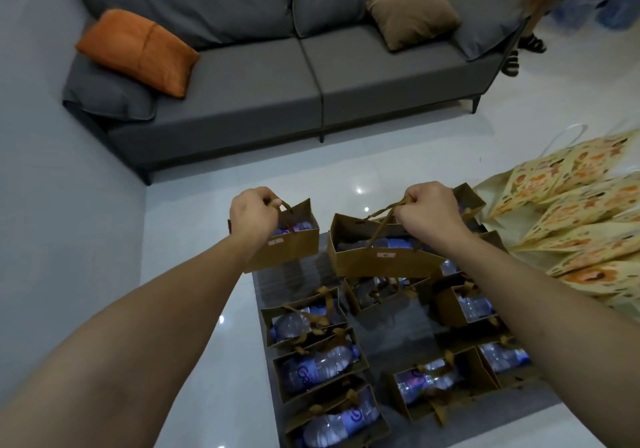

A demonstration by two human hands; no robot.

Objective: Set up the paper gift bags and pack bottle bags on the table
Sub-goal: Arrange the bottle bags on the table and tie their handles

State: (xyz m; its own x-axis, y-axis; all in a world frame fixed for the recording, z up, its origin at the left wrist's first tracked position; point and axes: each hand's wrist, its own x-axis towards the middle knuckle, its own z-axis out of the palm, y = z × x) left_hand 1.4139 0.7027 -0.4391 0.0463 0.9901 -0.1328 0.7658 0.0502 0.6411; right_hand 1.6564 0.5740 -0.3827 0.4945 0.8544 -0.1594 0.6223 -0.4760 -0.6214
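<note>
Head view: two hands, middle of the frame.
Left hand point(254, 213): holds left bag point(289, 243) by its handle.
Right hand point(431, 210): holds right bag point(377, 257) by its handles.
Table point(377, 330): low in frame, under both.

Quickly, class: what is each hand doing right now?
Left hand: grips the handles of the smaller brown bag.
Right hand: grips the handles of the larger brown bag.

Left hand point(254, 214) and right hand point(431, 210) (arms outstretched) clench handles.
</note>
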